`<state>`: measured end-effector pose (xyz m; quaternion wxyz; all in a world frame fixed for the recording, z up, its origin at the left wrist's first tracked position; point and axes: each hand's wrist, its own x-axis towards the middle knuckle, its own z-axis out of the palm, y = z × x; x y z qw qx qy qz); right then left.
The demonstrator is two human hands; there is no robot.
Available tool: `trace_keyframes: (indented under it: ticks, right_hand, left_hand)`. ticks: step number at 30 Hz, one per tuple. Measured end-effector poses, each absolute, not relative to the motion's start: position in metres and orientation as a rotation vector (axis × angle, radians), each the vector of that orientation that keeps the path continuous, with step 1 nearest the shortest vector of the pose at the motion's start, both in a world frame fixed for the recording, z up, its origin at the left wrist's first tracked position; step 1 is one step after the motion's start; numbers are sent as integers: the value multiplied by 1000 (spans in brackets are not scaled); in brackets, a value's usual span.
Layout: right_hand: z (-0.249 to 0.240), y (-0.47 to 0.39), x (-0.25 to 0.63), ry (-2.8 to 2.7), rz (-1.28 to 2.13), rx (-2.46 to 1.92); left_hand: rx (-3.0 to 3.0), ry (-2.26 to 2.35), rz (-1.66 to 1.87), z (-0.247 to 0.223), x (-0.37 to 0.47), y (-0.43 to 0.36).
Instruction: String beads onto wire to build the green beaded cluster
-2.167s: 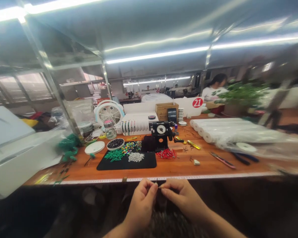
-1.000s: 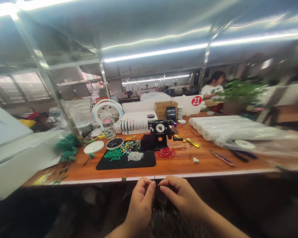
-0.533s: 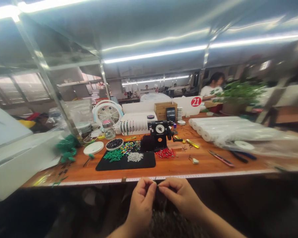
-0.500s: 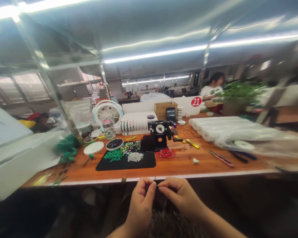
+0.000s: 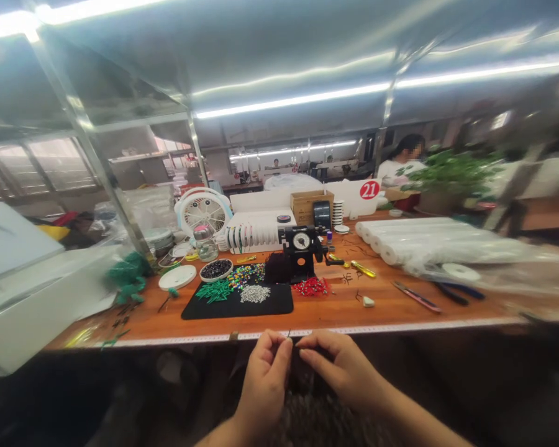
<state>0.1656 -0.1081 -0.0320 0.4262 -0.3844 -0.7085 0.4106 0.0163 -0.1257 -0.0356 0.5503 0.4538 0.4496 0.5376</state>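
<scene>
My left hand (image 5: 266, 375) is closed in a pinch just off the front edge of the workbench (image 5: 335, 316). A short, thin dark strand (image 5: 289, 333) sticks up from between its thumb and forefinger. Beside it, a small gap away, my right hand (image 5: 342, 366) has thumb and forefinger bent toward each other; what lies between them is too small to make out. Beyond the hands, a black mat (image 5: 279, 304) bears silver beads (image 5: 255, 293), green tube-like pieces (image 5: 215, 290) and multicoloured beads (image 5: 246, 275).
A black hand-cranked machine with a dial (image 5: 301, 242) stands behind the mat, near red pieces (image 5: 311, 286). Tweezers (image 5: 417, 297), pliers (image 5: 456, 293) and wrapped white rolls (image 5: 419, 239) lie to the right. A white fan (image 5: 205, 214) stands behind. A person (image 5: 403, 164) sits farther back.
My fingertips have drawn slightly apart. The dark strand at my left fingertips now stands out more clearly, and the view has shifted a little.
</scene>
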Motion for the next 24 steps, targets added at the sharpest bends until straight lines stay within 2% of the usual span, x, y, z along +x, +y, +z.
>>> trace_keyframes:
  ticks: [16, 24]
  right_hand:
    - [-35, -105, 164, -1518, 1351, -922]
    - [-36, -106, 167, -1612, 1283, -900]
  left_hand:
    - [1080, 1042, 1244, -38, 18, -125]
    - [1082, 1050, 1269, -36, 18, -125]
